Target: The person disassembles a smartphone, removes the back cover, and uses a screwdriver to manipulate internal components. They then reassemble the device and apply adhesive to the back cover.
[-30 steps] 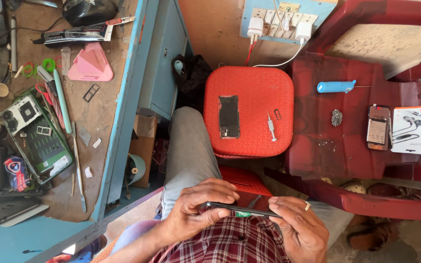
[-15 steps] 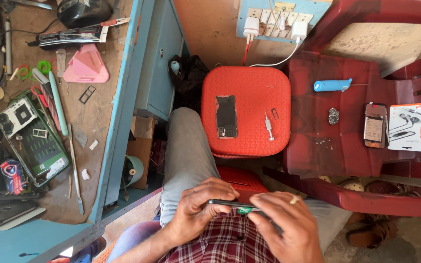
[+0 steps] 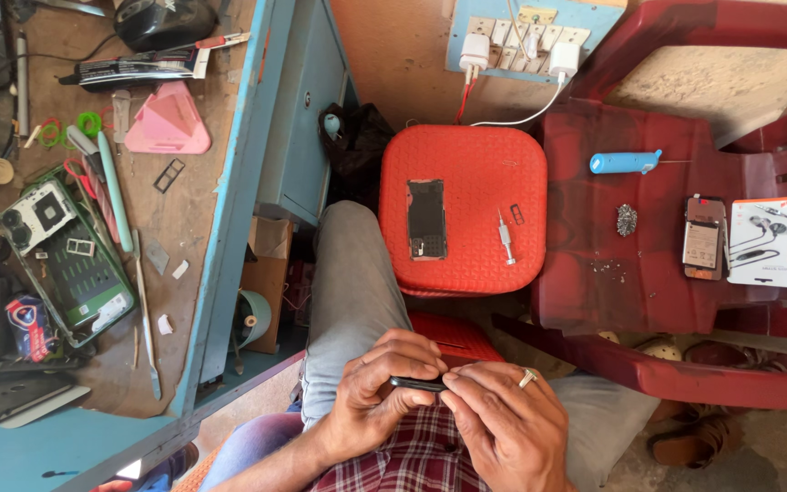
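Note:
My left hand (image 3: 377,392) and my right hand (image 3: 501,426) meet over my lap and both grip a thin dark phone (image 3: 419,384), seen edge-on between the fingers. A ring sits on a finger of my right hand. Beyond my knee stands a red plastic stool (image 3: 466,164) that carries a dark phone panel (image 3: 427,219), a small screwdriver (image 3: 506,239) and a tiny tray piece (image 3: 516,215).
A workbench (image 3: 195,182) at left holds an opened phone frame (image 3: 70,260), a pink triangular pick (image 3: 168,123), tweezers and tools. A dark red chair (image 3: 649,292) at right carries a blue tool (image 3: 624,163), another phone (image 3: 703,237) and an earphone box (image 3: 769,241). Chargers plug into a wall socket board (image 3: 521,41).
My hands have closed in on the phone and turned it from nearly flat to edge-on; my right fingers now cover its right end.

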